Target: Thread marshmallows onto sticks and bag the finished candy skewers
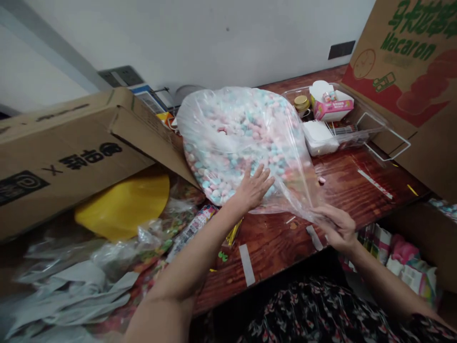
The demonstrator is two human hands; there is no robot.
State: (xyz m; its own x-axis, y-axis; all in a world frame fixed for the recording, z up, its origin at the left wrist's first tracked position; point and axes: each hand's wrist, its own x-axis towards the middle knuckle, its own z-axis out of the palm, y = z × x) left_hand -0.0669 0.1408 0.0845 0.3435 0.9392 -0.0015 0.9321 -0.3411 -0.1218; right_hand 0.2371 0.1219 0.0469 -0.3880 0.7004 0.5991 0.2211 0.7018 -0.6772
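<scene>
A large clear plastic bag (235, 143) full of small pastel pink, white and blue-green candies lies on the reddish-brown wooden table (271, 247). My left hand (253, 188) rests flat on the bag's lower side, fingers spread. My right hand (333, 227) pinches the gathered loose plastic at the bag's open end, to the right of the candies. A single pink candy (322, 180) lies on the wood just beyond the plastic, close to my right hand.
A tilted cardboard box (71, 152) and yellow disc (123, 205) crowd the left, above grey plastic bags (67, 295). A Macaron carton (403, 62) stands at right. A clear tray (360, 114) holds a pink box (332, 102) and jar (302, 105).
</scene>
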